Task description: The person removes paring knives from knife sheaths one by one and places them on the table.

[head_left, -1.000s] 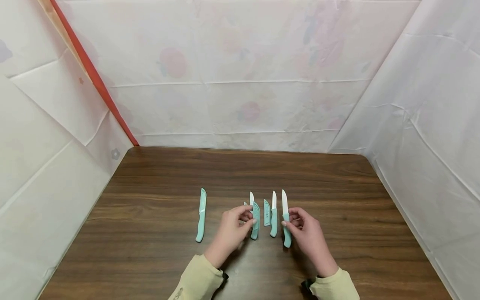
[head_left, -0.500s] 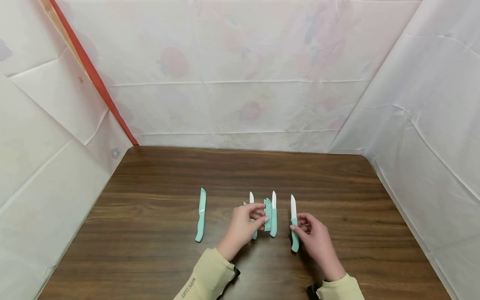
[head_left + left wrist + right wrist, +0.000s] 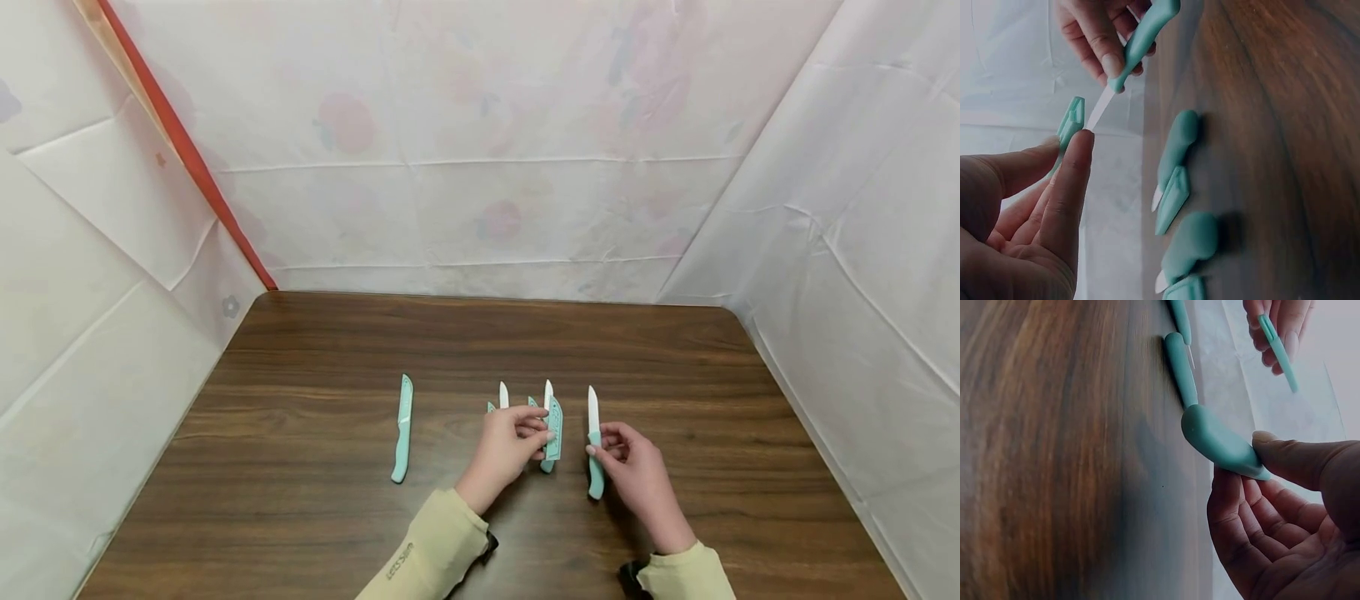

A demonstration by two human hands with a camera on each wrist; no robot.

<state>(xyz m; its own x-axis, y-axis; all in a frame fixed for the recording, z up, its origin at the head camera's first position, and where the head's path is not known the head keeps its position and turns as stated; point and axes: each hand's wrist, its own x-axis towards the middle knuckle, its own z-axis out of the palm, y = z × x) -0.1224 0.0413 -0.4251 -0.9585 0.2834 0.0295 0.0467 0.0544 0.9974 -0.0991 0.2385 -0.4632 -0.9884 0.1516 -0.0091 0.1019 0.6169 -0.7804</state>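
In the head view my left hand (image 3: 512, 443) pinches a mint-green blade sheath (image 3: 556, 429) between thumb and fingers, raised above the table. My right hand (image 3: 636, 463) holds a paring knife (image 3: 596, 467) by its mint handle, its white blade pointing away from me. Sheath and knife are apart. Under and beside the left hand lie two more unsheathed knives, each with a loose sheath next to it; the hand partly covers them. The left wrist view shows these lying knives, one with its handle (image 3: 1180, 147) beside a sheath (image 3: 1174, 200).
A sheathed knife (image 3: 402, 429) lies by itself to the left on the dark wooden table (image 3: 300, 467). White patterned sheeting (image 3: 465, 167) hangs behind the table and along both sides.
My left hand has carried the sheath to the right, over the lying knives. The right hand has moved its knife a little to the right.
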